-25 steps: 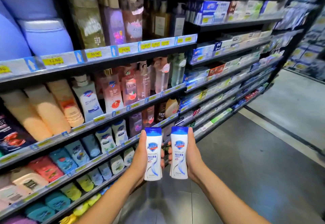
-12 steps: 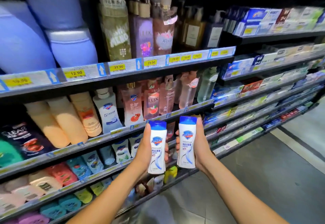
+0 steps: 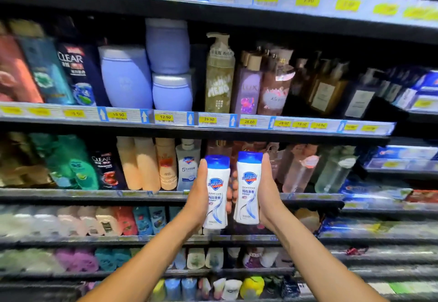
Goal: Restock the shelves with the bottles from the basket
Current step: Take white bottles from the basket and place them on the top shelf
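**A:** What are you holding?

**B:** Two bottles, one in each hand. My left hand [image 3: 199, 197] is wrapped round a white plastic bottle with a blue cap [image 3: 216, 192]. The palm lies on its left side, the thumb runs up its edge and the fingers curl behind. My right hand [image 3: 267, 192] grips a second white blue-capped bottle [image 3: 247, 188] the same way, mirrored.

**A:** Which way do they point?

**B:** Both stand upright with the long axis vertical, caps up and bases down. The printed fronts with the blue shield logo face me. The right one sits slightly higher.

**A:** Do they touch?

**B:** I can't tell. They are side by side with a narrow gap, and some fingertips [image 3: 230, 197] show in it.

**A:** Where are they?

**B:** They are in the air, held up in front of a dark metal shelf [image 3: 94, 194] and resting on nothing. Their bases hang below its front rail and their caps are above it.

**A:** What's on that shelf?

**B:** One white pump bottle with the same shield logo [image 3: 187, 166] stands just behind my left hand. To its left, three peach-coloured plastic bottles [image 3: 142, 164] stand in a row.

**A:** And higher?

**B:** One shelf up there are three lavender plastic tubs [image 3: 125, 76]. One is large, and two smaller ones are stacked beside it. Yellow price tags [image 3: 165, 117] line the rail, but they are too blurred to count.
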Tool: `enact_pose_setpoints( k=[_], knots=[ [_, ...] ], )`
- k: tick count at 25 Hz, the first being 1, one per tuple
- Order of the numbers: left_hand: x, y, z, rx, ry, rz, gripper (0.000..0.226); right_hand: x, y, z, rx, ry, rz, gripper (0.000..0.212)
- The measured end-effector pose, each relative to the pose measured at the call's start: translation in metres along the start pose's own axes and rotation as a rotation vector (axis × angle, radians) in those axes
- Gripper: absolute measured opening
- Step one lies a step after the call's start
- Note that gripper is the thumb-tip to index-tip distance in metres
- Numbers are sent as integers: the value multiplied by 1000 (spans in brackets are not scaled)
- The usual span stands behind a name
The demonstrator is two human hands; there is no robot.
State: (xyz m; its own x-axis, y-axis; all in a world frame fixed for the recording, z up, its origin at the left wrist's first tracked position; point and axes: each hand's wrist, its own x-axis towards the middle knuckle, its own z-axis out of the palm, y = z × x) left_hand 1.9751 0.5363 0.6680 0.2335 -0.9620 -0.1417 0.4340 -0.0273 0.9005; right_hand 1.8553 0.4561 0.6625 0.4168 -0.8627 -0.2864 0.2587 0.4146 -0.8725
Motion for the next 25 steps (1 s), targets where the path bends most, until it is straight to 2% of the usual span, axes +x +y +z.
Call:
enact_pose_setpoints(
  k=[4, 7, 11, 21, 25],
  knots=[
    [2, 34, 22, -47, -13, 81, 81, -8, -47, 16, -24, -182, -57, 87],
    [4, 66, 41, -67, -78, 135, 84, -12, -84, 31, -19, -272, -97, 90],
    [5, 123, 63, 27, -112, 236, 81, -21, -142, 54, -36, -401, -170, 87],
    [3, 258, 102, 109, -227, 485, 81, -45, -264, 125, -165, -485, -494, 89],
    [2, 292, 110, 132, -285, 558, 80, -47, -292, 146, -177, -541, -539, 90]
  ],
)
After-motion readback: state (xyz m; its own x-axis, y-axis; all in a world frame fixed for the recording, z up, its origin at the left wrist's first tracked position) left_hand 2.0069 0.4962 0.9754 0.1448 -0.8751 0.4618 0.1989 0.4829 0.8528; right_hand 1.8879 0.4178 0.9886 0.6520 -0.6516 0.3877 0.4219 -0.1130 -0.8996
